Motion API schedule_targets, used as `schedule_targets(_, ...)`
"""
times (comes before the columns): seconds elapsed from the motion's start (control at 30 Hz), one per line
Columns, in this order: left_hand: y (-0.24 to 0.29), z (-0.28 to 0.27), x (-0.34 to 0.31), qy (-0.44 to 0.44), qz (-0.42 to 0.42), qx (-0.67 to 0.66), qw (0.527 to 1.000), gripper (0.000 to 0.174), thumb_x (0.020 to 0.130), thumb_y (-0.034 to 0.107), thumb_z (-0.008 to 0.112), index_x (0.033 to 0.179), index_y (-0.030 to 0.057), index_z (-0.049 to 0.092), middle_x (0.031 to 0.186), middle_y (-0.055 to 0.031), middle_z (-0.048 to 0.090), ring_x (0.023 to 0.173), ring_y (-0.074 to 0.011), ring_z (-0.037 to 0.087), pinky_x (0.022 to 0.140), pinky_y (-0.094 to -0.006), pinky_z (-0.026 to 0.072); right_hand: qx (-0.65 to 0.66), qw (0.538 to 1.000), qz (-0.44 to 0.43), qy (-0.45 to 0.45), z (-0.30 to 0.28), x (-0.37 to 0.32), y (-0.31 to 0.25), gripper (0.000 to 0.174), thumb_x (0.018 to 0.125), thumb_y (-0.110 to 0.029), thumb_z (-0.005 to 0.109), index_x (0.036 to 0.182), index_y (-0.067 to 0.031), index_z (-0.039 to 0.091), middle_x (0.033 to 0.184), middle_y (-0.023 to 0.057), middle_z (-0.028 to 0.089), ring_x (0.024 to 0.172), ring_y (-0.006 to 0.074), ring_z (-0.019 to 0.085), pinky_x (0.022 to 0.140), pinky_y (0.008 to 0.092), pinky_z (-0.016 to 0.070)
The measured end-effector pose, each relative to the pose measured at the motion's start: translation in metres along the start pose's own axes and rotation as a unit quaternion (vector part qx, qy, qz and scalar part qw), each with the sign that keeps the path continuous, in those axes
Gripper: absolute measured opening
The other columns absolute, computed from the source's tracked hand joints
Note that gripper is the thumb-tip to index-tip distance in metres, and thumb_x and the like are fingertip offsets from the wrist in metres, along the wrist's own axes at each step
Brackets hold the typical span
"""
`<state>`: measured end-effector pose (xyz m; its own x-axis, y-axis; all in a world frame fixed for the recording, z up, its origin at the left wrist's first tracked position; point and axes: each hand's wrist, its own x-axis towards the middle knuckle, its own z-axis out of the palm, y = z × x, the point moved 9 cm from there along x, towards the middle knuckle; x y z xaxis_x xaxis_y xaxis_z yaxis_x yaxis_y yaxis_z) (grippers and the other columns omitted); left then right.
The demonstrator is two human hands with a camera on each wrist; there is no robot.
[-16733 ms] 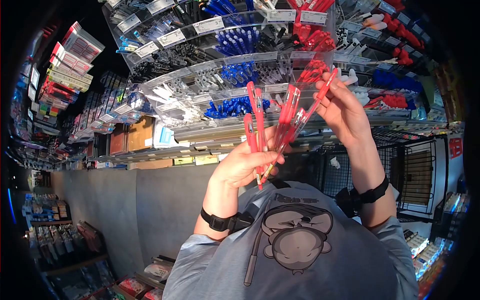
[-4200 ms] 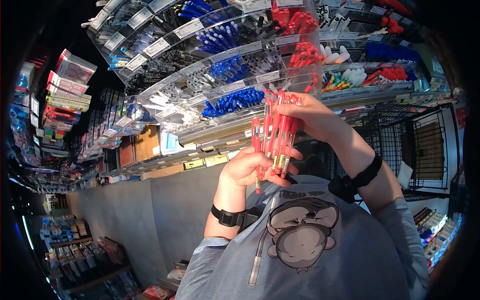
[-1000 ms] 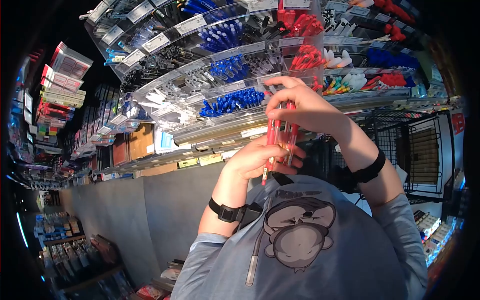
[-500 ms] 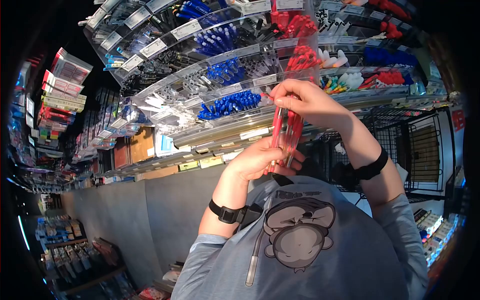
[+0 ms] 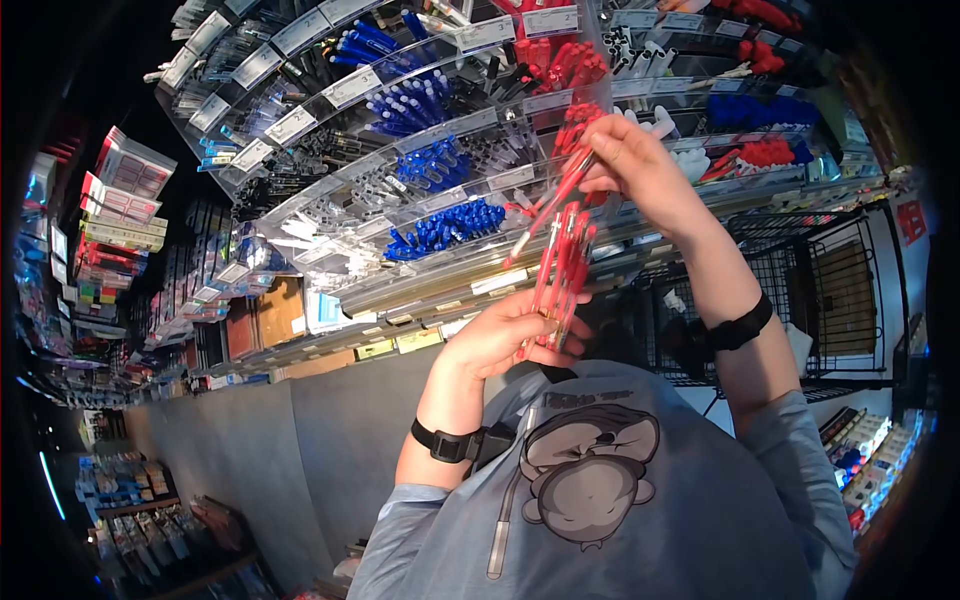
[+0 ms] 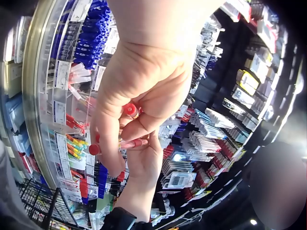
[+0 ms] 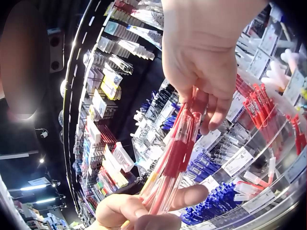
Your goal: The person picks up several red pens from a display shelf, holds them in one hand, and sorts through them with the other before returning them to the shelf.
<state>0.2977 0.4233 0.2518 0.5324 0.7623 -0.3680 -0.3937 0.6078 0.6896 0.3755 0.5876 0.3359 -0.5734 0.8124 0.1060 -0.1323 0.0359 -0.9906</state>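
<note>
In the head view my left hand (image 5: 500, 335) grips the lower ends of a bundle of red gel pens (image 5: 567, 262), which fan upward between thumb and fingers. My right hand (image 5: 648, 178), higher and to the right, pinches one red pen (image 5: 550, 212) near its upper end; it slants down and left beside the bundle's top. In the left wrist view, red pen ends (image 6: 130, 111) poke out between the curled fingers of my left hand (image 6: 144, 81). The right wrist view has my right hand (image 7: 204, 72) above the bundled pens (image 7: 175, 158), overlapping their tops.
Tiered clear pen racks (image 5: 480, 120) curve across the front, with blue pens (image 5: 445, 230) low and red pens (image 5: 560, 65) at the right. Markers (image 5: 760, 155) fill the adjoining rack. A black wire cart (image 5: 830, 300) stands at the right, near my right forearm.
Half a second ago my right hand was at the top of the bundle. It has since risen up and right, drawing one red pen apart, while my left hand keeps its hold.
</note>
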Motion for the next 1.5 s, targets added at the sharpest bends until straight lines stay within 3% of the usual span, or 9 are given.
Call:
schedule_targets(0.13,0.003,-0.008,-0.001,0.015,0.011,-0.018,1.0,0.041,0.087,0.001,0.046,0.128,-0.0016,0.04,0.105,-0.0169,0.059,0.091,-0.0234,0.063,0.073,-0.0349,0.0556,0.11,0.993,0.024,0.022,-0.016,-0.004,-0.006,0.021,0.096,-0.023,0.043,0.103,-0.0039,0.048,0.088,0.0086,0.059,0.08,0.0178,0.064,0.073,0.0299,0.0544)
schedule_targets(0.3,0.012,-0.015,-0.002,0.029,0.035,-0.038,0.998,0.043,0.088,0.001,0.046,0.13,-0.0005,0.037,0.108,-0.0176,0.059,0.093,-0.0248,0.063,0.075,-0.0354,0.0558,0.26,0.962,0.082,0.025,-0.013,-0.009,0.02,0.023,0.096,-0.025,0.039,0.101,-0.0048,0.05,0.072,0.0006,0.048,0.06,0.011,0.051,0.054,0.0233,0.0435)
schedule_targets(0.4,0.016,-0.011,0.001,0.023,0.047,-0.047,0.998,0.044,0.088,0.003,0.047,0.131,-0.0001,0.034,0.109,-0.018,0.058,0.092,-0.0253,0.063,0.076,-0.0358,0.0558,0.264,0.942,0.209,-0.008,0.015,-0.024,0.047,0.024,0.096,-0.026,0.039,0.1,-0.0062,0.051,0.067,-0.003,0.042,0.055,0.0083,0.04,0.051,0.0209,0.0352)
schedule_targets(0.57,0.013,0.004,0.006,-0.014,0.024,-0.056,0.998,0.047,0.089,0.002,0.046,0.134,0.0,0.031,0.112,-0.019,0.057,0.096,-0.0296,0.062,0.075,-0.0402,0.0557,0.049,0.976,0.194,-0.089,0.059,-0.039,0.043,0.039,0.083,-0.031,0.063,0.11,-0.0043,0.052,0.081,0.0,0.055,0.07,0.0062,0.052,0.059,0.0208,0.043)
schedule_targets(1.0,0.015,0.028,0.006,-0.14,-0.011,-0.233,0.962,0.053,0.092,0.02,0.043,0.136,-0.0025,0.025,0.128,-0.0251,0.044,0.113,-0.0423,0.049,0.08,-0.0535,0.0507,0.057,0.966,0.238,-0.08,0.059,-0.038,0.054,0.032,0.082,-0.03,0.065,0.096,-0.0022,0.057,0.08,0.004,0.059,0.069,0.0069,0.056,0.059,0.0221,0.0446)
schedule_targets(1.2,0.001,0.006,0.008,0.007,-0.047,0.133,0.99,0.04,0.092,0.033,0.051,0.118,0.0026,0.05,0.105,-0.0117,0.062,0.092,-0.0209,0.063,0.07,-0.0345,0.0542,-0.039,0.944,0.318,-0.08,0.067,-0.054,0.063,0.024,0.083,-0.027,0.063,0.089,-0.0034,0.057,0.076,0.005,0.06,0.067,0.006,0.055,0.06,0.0227,0.0445)
schedule_targets(1.3,-0.007,-0.005,0.014,0.031,-0.031,0.221,0.974,0.033,0.09,0.034,0.055,0.107,0.0062,0.058,0.099,-0.0073,0.063,0.081,-0.0121,0.062,0.063,-0.0229,0.0472,-0.02,0.978,0.196,-0.06,0.068,-0.045,0.065,0.022,0.086,-0.023,0.06,0.09,-0.0019,0.057,0.076,0.0025,0.059,0.066,0.0066,0.052,0.058,0.0238,0.0422)
schedule_targets(1.4,-0.005,-0.014,0.017,0.088,0.038,0.236,0.967,0.036,0.089,0.036,0.055,0.108,0.0056,0.057,0.093,-0.0038,0.063,0.071,-0.0052,0.053,0.054,-0.0208,0.0429,0.014,0.987,0.159,-0.022,0.067,-0.04,0.07,0.022,0.087,-0.023,0.059,0.091,-0.0015,0.056,0.074,0.0012,0.057,0.065,0.0067,0.051,0.058,0.0244,0.0419)
schedule_targets(1.5,-0.006,-0.011,0.014,0.113,0.021,0.104,0.988,0.035,0.09,0.031,0.055,0.111,0.0027,0.054,0.095,-0.0059,0.061,0.076,-0.0113,0.057,0.057,-0.0248,0.0476,0.06,0.984,0.169,-0.004,0.075,-0.038,0.054,0.019,0.088,-0.022,0.057,0.091,-0.0035,0.055,0.074,0.0005,0.054,0.064,0.0069,0.049,0.059,0.0234,0.0412)
